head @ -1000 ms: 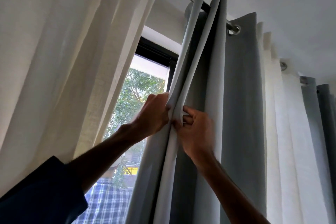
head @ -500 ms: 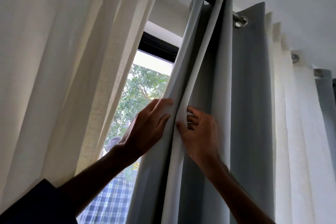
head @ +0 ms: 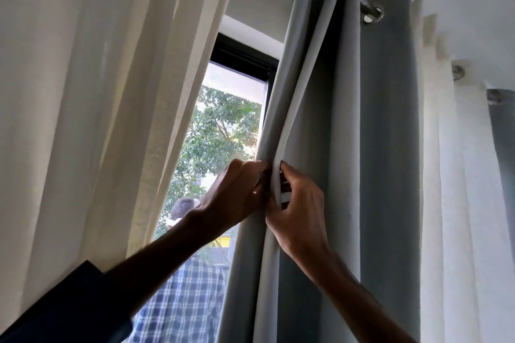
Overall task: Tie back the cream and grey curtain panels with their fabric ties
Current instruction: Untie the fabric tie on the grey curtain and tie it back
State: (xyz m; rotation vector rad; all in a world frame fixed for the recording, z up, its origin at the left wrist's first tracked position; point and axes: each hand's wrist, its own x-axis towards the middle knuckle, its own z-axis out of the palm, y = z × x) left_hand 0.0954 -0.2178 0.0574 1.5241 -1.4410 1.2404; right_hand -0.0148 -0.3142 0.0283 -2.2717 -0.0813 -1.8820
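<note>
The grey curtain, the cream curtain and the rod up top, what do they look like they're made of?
Grey curtain: smooth, dense, matte woven fabric, seemingly opaque.
Cream curtain: a lighter, linen-like weave with visible slubs, glowing where daylight passes through.
Rod: probably polished metal, judging by its bright highlights.

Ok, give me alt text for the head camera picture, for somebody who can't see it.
Two bare hands, left hand and right hand, pinch the folded leading edge of a grey curtain hanging from a metal rod. A cream curtain hangs at left, and between them a window shows a green tree outside.
</note>
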